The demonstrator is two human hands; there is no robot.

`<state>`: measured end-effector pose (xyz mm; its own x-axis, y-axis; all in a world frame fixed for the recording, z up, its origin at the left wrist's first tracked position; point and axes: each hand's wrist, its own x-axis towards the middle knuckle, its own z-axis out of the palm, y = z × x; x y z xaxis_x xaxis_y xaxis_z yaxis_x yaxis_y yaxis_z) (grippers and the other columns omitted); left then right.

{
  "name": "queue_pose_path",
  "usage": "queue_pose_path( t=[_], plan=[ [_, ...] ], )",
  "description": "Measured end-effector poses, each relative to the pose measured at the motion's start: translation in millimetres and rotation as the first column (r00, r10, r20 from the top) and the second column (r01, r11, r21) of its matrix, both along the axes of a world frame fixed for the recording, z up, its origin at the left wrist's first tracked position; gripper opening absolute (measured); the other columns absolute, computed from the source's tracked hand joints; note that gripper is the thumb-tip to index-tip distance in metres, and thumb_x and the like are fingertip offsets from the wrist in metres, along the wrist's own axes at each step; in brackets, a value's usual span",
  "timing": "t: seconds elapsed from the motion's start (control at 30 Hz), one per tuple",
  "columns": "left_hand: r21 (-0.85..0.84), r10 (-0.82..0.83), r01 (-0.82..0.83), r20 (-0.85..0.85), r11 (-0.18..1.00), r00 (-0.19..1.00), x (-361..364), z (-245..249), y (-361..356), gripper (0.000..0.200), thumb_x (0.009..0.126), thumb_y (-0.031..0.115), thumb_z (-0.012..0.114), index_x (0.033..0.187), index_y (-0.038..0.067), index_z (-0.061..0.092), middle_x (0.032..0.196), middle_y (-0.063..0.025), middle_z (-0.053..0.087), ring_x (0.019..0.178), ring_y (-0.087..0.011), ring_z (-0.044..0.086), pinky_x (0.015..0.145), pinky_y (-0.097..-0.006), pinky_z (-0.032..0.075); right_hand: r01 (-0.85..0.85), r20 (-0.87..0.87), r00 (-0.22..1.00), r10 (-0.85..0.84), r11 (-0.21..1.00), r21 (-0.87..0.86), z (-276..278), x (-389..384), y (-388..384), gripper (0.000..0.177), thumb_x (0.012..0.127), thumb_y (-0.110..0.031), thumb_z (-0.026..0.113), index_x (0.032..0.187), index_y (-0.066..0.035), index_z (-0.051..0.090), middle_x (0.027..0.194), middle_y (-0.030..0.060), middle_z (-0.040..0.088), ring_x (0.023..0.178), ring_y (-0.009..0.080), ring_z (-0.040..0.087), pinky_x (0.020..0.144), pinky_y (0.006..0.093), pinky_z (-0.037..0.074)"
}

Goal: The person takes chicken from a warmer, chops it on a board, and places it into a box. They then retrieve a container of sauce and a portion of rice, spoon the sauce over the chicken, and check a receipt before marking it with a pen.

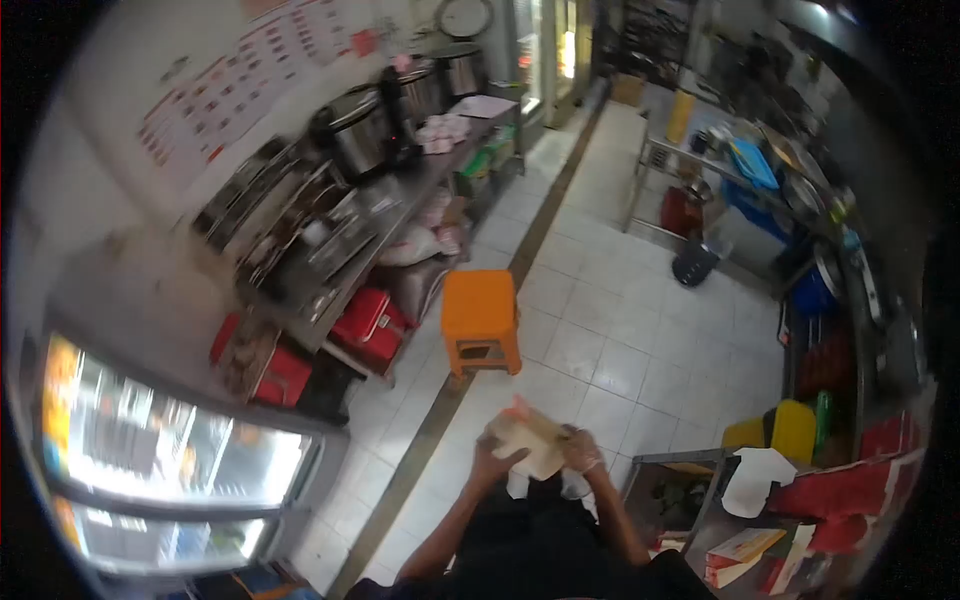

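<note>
At the far left a lit display fridge (180, 440) stood well apart from you, and nearer the middle an orange stool (478, 303) stood on the tiled floor just beyond your hands. Your left hand (490, 466) held the left side of a pale tan piece (530, 447), the thumb lying over its face. That piece, perhaps card, was in front of your body, between both hands, with a reddish patch at its far corner. It looked light and fairly stiff, not slippery, though likely to crease under a hard pinch; opposite edges seemed the best places to hold it, with flat fingers. Your right hand (581, 453) had its fingers bent at the right edge, seemingly gripping it, though blur hid how firmly. Farther right, printed cartons (742, 553) lay on a shelf.
</note>
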<state>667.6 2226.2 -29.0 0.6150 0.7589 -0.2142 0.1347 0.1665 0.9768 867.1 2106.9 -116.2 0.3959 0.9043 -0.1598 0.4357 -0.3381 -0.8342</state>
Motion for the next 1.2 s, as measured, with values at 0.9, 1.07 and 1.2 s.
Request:
queue_pose_path(
  t=[0.9, 1.07, 1.2],
  plan=[
    [0.348, 0.289, -0.097, -0.558, 0.932, 0.778, 702, -334, 989, 0.016, 0.092, 0.013, 0.059, 0.099, 0.000, 0.063, 0.091, -0.0090, 0.065, 0.083, -0.0172, 0.061, 0.073, -0.0328, 0.051, 0.765, -0.070, 0.493, -0.867, 0.471, -0.440, -176, 649, 453, 0.040, 0.089, -0.026, 0.055, 0.116, 0.003, 0.060, 0.102, 0.0189, 0.063, 0.093, 0.0257, 0.058, 0.080, 0.0369, 0.048],
    [0.669, 0.633, 0.033, -0.718, 0.743, 0.290, 731, -487, 1260, 0.055, 0.090, 0.026, 0.059, 0.138, 0.002, 0.042, 0.126, -0.0212, 0.057, 0.116, -0.0335, 0.055, 0.094, -0.0439, 0.047, 0.352, 0.252, 0.934, -0.253, 0.531, -0.771, -308, 583, 476, 0.034, 0.097, -0.027, 0.052, 0.119, -0.001, 0.059, 0.112, 0.0148, 0.063, 0.117, 0.0244, 0.052, 0.109, 0.0376, 0.034],
    [0.844, 0.762, 0.219, -0.537, 0.490, 0.361, 667, -592, 1417, 0.056, 0.086, 0.023, 0.063, 0.135, 0.001, 0.047, 0.124, -0.0223, 0.059, 0.116, -0.0383, 0.055, 0.095, -0.0463, 0.046, 0.757, -0.582, -0.292, -0.759, 0.189, -0.626, -307, 547, 572, 0.047, 0.087, -0.028, 0.063, 0.120, 0.004, 0.056, 0.113, 0.0169, 0.064, 0.104, 0.0343, 0.060, 0.089, 0.0422, 0.051]
  ],
)
